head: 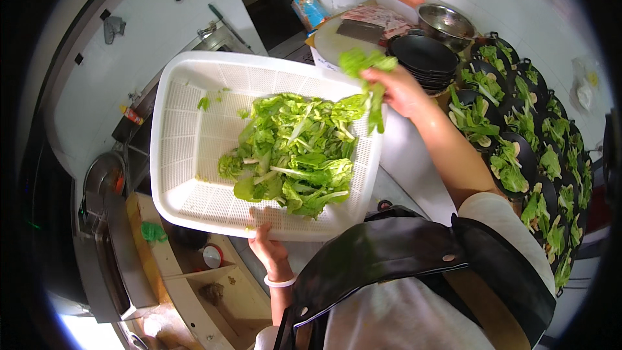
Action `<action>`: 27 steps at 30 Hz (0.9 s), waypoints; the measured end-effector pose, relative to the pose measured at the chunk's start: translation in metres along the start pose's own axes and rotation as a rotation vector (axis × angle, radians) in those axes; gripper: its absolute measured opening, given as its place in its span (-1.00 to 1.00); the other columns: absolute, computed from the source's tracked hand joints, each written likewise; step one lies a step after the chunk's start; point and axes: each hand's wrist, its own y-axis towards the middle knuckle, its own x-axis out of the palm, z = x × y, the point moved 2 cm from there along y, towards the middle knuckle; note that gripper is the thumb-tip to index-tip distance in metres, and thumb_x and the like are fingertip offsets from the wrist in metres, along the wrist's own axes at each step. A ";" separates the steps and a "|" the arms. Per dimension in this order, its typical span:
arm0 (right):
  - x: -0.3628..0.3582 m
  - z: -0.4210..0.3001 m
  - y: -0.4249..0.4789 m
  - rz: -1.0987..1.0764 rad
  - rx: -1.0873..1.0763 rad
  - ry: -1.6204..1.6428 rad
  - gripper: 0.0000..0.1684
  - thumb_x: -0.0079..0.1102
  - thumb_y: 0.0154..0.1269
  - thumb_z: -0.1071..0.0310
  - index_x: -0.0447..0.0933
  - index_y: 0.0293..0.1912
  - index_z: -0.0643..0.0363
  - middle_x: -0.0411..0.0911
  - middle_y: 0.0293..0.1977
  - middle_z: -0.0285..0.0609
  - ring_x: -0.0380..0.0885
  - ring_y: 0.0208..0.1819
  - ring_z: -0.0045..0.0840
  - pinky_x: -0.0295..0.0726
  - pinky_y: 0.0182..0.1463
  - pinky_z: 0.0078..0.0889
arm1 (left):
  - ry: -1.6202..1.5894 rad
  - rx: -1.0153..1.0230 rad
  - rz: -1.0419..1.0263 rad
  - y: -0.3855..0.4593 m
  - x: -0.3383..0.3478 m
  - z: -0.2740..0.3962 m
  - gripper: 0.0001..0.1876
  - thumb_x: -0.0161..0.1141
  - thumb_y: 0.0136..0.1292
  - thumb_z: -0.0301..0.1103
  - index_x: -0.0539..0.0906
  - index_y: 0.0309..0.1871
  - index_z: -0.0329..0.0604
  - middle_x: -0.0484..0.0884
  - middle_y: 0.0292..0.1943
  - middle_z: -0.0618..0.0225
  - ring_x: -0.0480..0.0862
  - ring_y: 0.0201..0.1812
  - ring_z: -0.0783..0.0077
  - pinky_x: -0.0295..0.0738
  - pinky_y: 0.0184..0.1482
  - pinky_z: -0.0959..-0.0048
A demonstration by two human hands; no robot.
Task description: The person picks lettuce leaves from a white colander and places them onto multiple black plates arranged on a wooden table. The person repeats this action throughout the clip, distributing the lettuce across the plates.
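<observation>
A white plastic mesh basket (180,131) tilts in front of me, with a heap of leafy green lettuce (296,150) gathered toward its right side. My left hand (268,249) grips the near rim, thumb over the edge and a white band on the wrist. Over the basket's far right corner, my right hand (396,88) clutches a bunch of lettuce leaves (365,64), slightly blurred. Just beyond that hand stands a stack of black pans (423,56). Many more black pans (522,155) crowd the right side, holding lettuce leaves and pale slices.
On the counter at the back lie a round white cutting board (324,41), a cleaver (360,30) and sliced meat (381,15). A steel bowl (446,22) sits beside them. At the lower left are open wooden shelves (223,296) and a metal bowl (104,175).
</observation>
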 end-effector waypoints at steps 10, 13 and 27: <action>-0.217 -0.054 -0.034 0.513 -0.447 0.971 -0.55 0.24 0.12 -0.07 0.33 -0.61 0.00 0.32 -0.71 -0.31 0.33 -0.58 -0.46 0.33 -0.48 -0.40 | 0.318 -0.348 -0.108 0.021 0.027 -0.053 -0.71 -0.02 0.24 -0.20 0.56 -0.21 -0.23 0.53 -0.33 0.42 0.45 -0.39 0.61 0.29 -0.40 0.62; -0.292 -0.080 -0.073 0.557 -0.598 1.074 -0.52 0.23 0.11 -0.11 0.31 -0.65 -0.04 0.33 -0.71 -0.34 0.31 -0.58 -0.46 0.29 -0.51 -0.37 | 0.458 -0.363 -0.253 0.019 0.104 -0.091 -0.72 -0.02 0.24 -0.20 0.55 -0.19 -0.23 0.53 -0.31 0.40 0.46 -0.38 0.58 0.30 -0.38 0.60; -0.553 -0.197 -0.302 1.546 -1.141 0.350 -0.51 0.16 0.20 -0.13 0.46 -0.21 0.12 0.41 -0.55 -0.30 0.39 -0.58 -0.61 0.39 -0.59 -0.44 | 0.714 -0.417 -0.457 -0.017 0.326 -0.234 -0.72 0.02 0.21 -0.24 0.53 -0.12 -0.23 0.54 -0.26 0.33 0.49 -0.32 0.42 0.38 -0.32 0.48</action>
